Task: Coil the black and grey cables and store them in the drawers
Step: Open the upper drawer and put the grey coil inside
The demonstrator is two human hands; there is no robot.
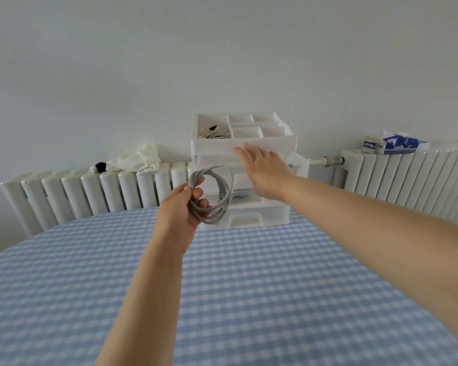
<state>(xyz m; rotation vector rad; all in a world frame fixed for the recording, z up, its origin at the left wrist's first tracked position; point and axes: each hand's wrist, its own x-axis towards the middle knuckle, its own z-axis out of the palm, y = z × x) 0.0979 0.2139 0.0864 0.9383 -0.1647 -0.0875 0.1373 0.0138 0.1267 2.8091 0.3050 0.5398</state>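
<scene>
- On the far left a white radiator [90,191] runs behind the bench [236,286], with a crumpled white cloth [136,158] lying on top of it; none of this concerns us.
- Our left hand [181,210] holds the grey cable [213,196], already wound into a loose coil of several loops. The grip is closed around one side of the bundle, thumb and fingers curled over the strands, and the coil hangs in the air just in front of the drawers [242,170].
- We judge the coiling of this cable done and the storing about to start. To do it well, we should keep the loops pinched together so none springs loose while the other hand works.
- The drawers stand at the far edge of the bench. The top tray holds a pale bundle of cord [214,132] in its left compartment; the other compartments look bare.
- Our right hand [265,175] reaches forward with fingers straight and spread, holding nothing, fingertips [242,151] at the front edge of the upper drawer.
- Next we would pull one drawer fully out, squarely, then lay the coil in flat.
- No black cable is visible; whether it is already stored we cannot tell.
- At far right a blue and white packet [397,143] sits on a second radiator [407,178].
</scene>
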